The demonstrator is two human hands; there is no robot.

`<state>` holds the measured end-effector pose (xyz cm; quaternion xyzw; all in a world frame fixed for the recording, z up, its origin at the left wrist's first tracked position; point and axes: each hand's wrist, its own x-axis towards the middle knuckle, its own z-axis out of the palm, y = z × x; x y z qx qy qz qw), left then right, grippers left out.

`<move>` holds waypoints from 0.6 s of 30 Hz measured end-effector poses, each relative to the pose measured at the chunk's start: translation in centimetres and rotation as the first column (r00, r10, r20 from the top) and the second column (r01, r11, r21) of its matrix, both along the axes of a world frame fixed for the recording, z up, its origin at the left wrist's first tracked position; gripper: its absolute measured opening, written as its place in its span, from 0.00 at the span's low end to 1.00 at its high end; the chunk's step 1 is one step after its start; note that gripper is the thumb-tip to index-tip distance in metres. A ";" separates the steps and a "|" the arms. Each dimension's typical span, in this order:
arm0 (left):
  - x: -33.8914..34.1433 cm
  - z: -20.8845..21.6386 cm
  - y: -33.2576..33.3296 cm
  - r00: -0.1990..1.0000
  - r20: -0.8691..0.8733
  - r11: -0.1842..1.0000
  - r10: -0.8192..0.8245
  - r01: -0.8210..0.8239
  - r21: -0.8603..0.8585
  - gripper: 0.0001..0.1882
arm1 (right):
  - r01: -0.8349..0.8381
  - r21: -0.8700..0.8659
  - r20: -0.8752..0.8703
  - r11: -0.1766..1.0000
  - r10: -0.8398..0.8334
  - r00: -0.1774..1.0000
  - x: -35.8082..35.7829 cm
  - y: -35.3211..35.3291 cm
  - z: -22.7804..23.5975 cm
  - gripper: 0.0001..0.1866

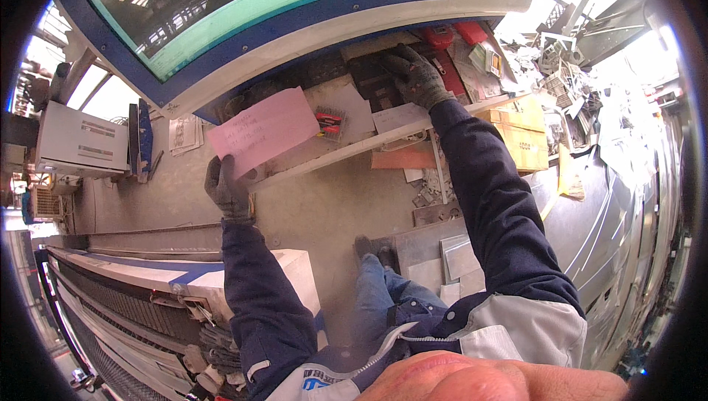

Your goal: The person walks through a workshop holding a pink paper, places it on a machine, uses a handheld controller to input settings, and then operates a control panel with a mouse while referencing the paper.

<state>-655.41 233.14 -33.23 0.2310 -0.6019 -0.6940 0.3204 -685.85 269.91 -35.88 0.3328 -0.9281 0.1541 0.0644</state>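
Note:
A pink sheet of paper with handwriting on it is pinched at its lower left corner by my left hand, in a dark grey glove. My right hand, gloved the same way, reaches farther out with its fingers stretched over a dark flat panel on the shelf of the machine. Whether the fingertips touch that panel I cannot tell. Between the hands, a small clear box with red-and-black items sits beside a pale sheet on the shelf.
Above the shelf stands the machine's blue-framed screen. Red objects lie behind my right hand. A yellow cardboard box stands to the right, near a brush and heaped metal scrap. A grey cabinet is at left.

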 end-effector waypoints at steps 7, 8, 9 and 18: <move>0.0 0.1 0.1 1.000 0.017 1.000 -0.015 0.016 -0.009 0.19 | -0.064 -0.035 -0.056 0.997 0.062 0.997 -0.8 -0.1 -1.2 0.30; 0.0 0.2 0.1 1.000 0.013 1.000 -0.014 0.014 -0.011 0.17 | -0.047 -0.017 -0.022 0.999 0.047 0.999 -0.9 0.0 -1.2 0.30; 0.0 0.2 0.1 1.000 0.009 1.000 -0.013 0.013 -0.014 0.15 | -0.076 -0.048 -0.040 0.996 0.074 0.996 -0.9 0.1 -1.2 0.31; 0.0 0.6 0.5 1.000 -0.006 1.000 -0.004 0.004 0.022 0.16 | -0.043 -0.022 -0.052 0.999 0.041 0.998 0.0 -0.2 0.0 0.30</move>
